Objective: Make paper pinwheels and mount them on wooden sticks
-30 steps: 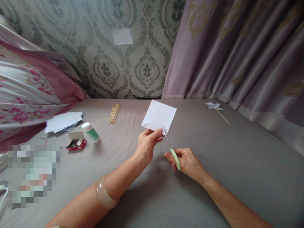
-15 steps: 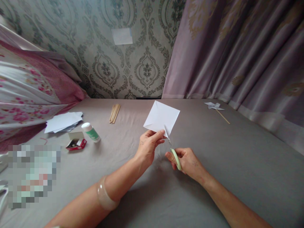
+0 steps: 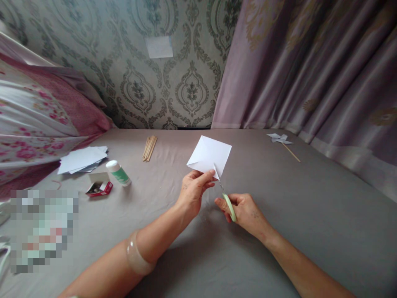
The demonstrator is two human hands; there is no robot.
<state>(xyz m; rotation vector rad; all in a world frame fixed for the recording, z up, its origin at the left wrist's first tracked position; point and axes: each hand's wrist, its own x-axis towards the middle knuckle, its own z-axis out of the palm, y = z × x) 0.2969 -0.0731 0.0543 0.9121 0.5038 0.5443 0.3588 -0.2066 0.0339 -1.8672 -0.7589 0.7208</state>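
A square sheet of white paper (image 3: 208, 154) is held up in front of me, tilted, with slits running in from some of its corners. My left hand (image 3: 195, 190) pinches its lower edge between thumb and fingers. My right hand (image 3: 243, 207) is wrapped round the green handles of a pair of scissors (image 3: 230, 207). The scissors' blades reach into the paper at its near corner, right beside my left fingertips. One blade lies over the paper's face; the other is hidden behind it.
On the grey cloth-covered surface (image 3: 173, 256) stand a glue bottle (image 3: 119, 174) and a small red box (image 3: 99, 189) at left. Behind them lie a stack of paper (image 3: 82, 159) and a bundle of wooden sticks (image 3: 150, 148). A paper pinwheel (image 3: 281, 140) on a stick lies far right.
The paper's far edge has dipped slightly toward me and to the left. Both hands stay almost in place, and the scissors remain in the near corner.
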